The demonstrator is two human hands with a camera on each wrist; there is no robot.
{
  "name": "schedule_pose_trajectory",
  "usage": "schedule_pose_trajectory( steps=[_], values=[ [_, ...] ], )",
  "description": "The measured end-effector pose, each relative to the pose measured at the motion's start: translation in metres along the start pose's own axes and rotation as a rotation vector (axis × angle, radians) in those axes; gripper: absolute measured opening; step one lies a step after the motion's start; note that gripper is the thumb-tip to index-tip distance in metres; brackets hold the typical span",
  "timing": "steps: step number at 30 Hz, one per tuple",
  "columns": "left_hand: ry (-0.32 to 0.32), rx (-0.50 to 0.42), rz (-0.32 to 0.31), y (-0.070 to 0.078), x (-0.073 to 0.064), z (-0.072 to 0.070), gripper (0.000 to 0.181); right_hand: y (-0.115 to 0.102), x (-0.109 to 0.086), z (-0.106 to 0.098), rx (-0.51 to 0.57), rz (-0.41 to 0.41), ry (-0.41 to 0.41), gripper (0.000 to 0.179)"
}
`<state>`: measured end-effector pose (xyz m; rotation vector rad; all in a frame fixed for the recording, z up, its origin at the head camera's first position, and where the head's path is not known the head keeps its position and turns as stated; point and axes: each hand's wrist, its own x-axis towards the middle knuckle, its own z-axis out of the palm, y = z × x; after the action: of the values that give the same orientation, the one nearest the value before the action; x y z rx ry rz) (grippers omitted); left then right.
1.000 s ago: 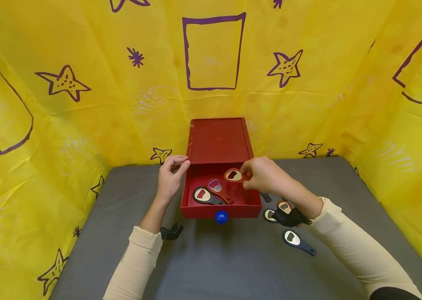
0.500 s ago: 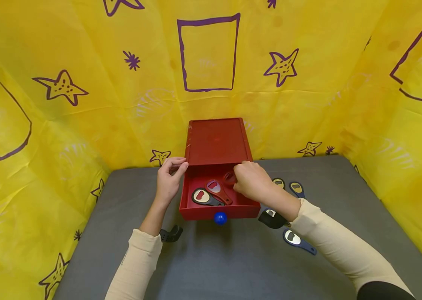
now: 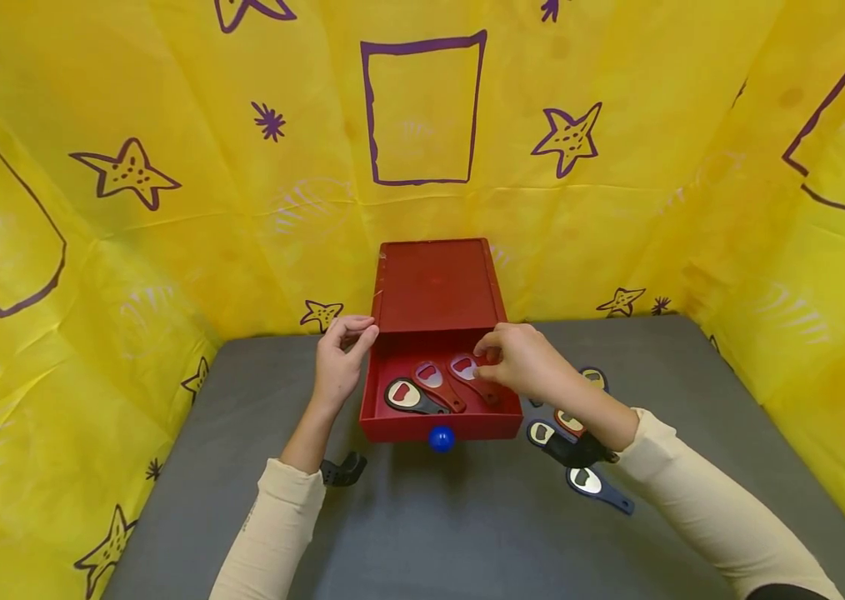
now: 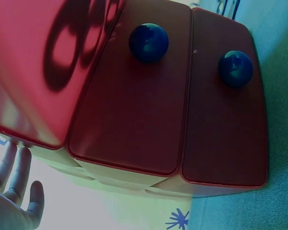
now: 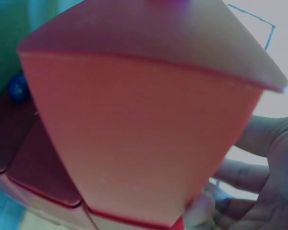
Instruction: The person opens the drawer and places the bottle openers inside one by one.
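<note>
3 bottle openers point(image 3: 445, 389) in drawer point(image 3: 400, 429); right hand point(image 3: 523, 358) above 1, fingers parted; left hand point(image 3: 338, 360) (fingers extended) at drawer edge.

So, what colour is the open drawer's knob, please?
The knob is blue, clearest in the head view.

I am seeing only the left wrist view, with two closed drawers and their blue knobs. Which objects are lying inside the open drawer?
Observer: The head view shows one black opener and two red openers in the open drawer.
Operator: Thank you. Where is the right hand now?
Observer: The right hand is over the right part of this drawer; whether it touches a red opener, I cannot tell.
Operator: Are there also openers outside?
Observer: Yes, a blue opener and several others lie on the grey table, to the drawer's right.
</note>
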<state>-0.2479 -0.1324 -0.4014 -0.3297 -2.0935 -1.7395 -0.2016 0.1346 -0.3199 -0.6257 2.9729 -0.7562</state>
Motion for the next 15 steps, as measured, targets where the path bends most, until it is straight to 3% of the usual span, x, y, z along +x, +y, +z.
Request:
schedule_pose_trajectory(
  steps=[6, 15],
  values=[
    [-0.009, 0.005, -0.03, 0.003, 0.0, -0.001, 0.024, 0.008, -0.002, -0.002, 0.094, -0.078, 0.039, 0.026],
    [-0.037, 0.017, -0.026, 0.037, -0.007, -0.002, 0.024, 0.02, -0.012, -0.003, 0.189, -0.069, 0.063, 0.025]
  ],
)
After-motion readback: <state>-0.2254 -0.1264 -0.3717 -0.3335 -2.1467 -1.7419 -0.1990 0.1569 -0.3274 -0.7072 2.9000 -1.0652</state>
